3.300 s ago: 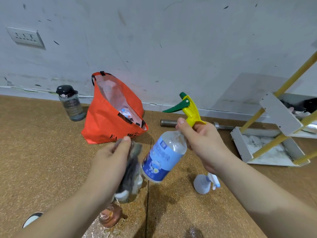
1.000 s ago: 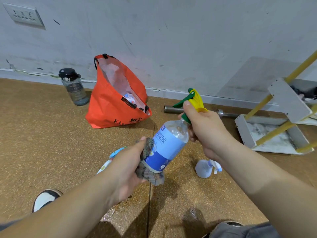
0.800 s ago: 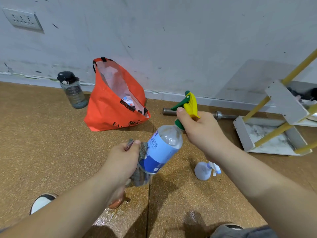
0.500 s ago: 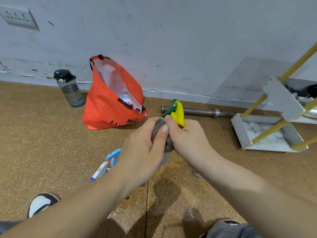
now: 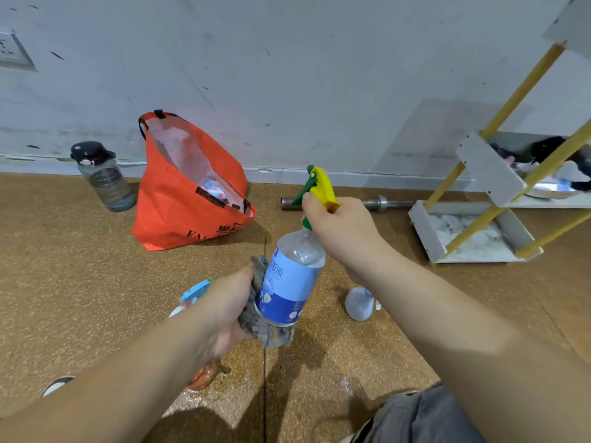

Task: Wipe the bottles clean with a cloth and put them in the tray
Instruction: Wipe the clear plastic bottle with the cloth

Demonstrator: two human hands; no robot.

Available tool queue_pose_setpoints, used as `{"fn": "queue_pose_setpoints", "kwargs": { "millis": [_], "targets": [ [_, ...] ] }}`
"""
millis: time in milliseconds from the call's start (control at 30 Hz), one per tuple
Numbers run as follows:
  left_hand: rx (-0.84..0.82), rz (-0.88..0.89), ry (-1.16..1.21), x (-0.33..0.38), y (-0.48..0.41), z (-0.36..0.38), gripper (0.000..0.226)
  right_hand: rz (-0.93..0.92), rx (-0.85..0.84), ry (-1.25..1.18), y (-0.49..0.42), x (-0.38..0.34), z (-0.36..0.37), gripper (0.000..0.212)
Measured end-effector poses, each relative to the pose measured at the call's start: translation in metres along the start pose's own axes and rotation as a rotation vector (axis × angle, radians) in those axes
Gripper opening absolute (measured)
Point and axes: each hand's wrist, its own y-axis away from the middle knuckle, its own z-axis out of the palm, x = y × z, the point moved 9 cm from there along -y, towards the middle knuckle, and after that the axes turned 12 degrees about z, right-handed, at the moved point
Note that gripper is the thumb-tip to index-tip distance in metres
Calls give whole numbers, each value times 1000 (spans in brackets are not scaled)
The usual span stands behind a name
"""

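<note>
A clear spray bottle (image 5: 289, 282) with a blue-and-white label and a yellow-green trigger head hangs tilted above the floor. My right hand (image 5: 343, 233) grips its neck and trigger head. My left hand (image 5: 228, 310) holds a grey cloth (image 5: 267, 330) wrapped against the lower left side and base of the bottle. The white tray (image 5: 427, 230) sits on the floor at the right, under a tilted yellow-legged rack. A small white spray bottle (image 5: 359, 303) lies on the floor below my right forearm. Behind my left hand another blue-topped bottle (image 5: 193, 292) lies partly hidden.
An orange bag (image 5: 185, 203) stands open near the wall, a dark water bottle (image 5: 104, 177) to its left. A metal bar (image 5: 377, 204) lies along the wall base. A small amber bottle (image 5: 203, 377) sits under my left wrist. The floor near my feet is wet.
Half a second ago my left hand rubbed the cloth up at the neck by my right hand. The cloth has slid down to the bottle's base, and the label shows again.
</note>
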Motion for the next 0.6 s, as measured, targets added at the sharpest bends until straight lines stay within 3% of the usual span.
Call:
{"fn": "queue_pose_setpoints", "kwargs": {
  "millis": [100,333,467,600],
  "targets": [
    [75,104,-171,2,2,-2,33,-44,-2,220,7,11,3,56],
    [195,604,-374,57,21,6,37,-206,66,495,45,28,13,46],
    [179,883,-396,103,55,13,33,-204,93,428,47,30,0,45],
    [72,1013,-530,115,73,34,23,-209,0,439,50,28,15,27]
  ]
}}
